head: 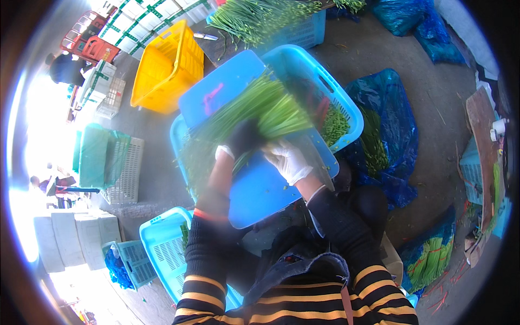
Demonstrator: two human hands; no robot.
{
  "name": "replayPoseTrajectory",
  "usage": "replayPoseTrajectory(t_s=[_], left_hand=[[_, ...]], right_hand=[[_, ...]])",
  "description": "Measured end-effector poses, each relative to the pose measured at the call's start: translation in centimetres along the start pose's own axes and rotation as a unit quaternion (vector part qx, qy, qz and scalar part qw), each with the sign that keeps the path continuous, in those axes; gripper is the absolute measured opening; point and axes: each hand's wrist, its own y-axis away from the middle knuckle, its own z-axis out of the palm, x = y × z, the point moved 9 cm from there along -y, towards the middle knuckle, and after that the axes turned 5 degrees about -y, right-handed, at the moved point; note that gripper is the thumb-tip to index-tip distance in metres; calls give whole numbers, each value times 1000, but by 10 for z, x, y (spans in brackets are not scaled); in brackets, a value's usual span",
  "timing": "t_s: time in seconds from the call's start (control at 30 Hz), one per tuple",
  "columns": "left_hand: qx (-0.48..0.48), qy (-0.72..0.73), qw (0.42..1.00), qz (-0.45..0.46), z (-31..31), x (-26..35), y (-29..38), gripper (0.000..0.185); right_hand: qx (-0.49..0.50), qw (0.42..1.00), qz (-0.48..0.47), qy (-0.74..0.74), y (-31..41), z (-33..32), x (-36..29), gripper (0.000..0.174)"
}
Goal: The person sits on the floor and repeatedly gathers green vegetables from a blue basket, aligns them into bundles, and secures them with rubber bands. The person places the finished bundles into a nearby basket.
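My left hand (245, 136), in a dark glove over a white one, is closed around a thick bunch of long green stalks (280, 107). The thin, bud-like ends fan toward the lower left and the pale, even ends point right. My right hand (287, 160), in a thin white glove, is at the underside of the bunch with fingers bent; blur hides whether it grips any stalks. Beneath both hands lies a blue plastic board (260, 191) across light-blue plastic baskets. Short green cuttings (335, 126) and red strips lie in the basket (353, 122) on the right.
A yellow crate (162, 77) stands at upper left. More green stalks (260, 20) are heaped on a blue crate at the top. A blue plastic bag (396, 109) with greens lies on the right, tied bundles (432, 260) at lower right. Another light-blue basket (164, 248) stands at lower left.
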Motion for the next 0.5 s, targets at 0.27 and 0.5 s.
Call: replayPoseTrajectory(t_s=[0.27,0.5], left_hand=[[19,-3,999,-36,-5,32,32,62],[125,-8,992,-16,-20,47,51,59]], right_hand=[[-80,993,-19,91,-18,-15,7,37],[-37,980,-24,192,7,-6,-1,44]])
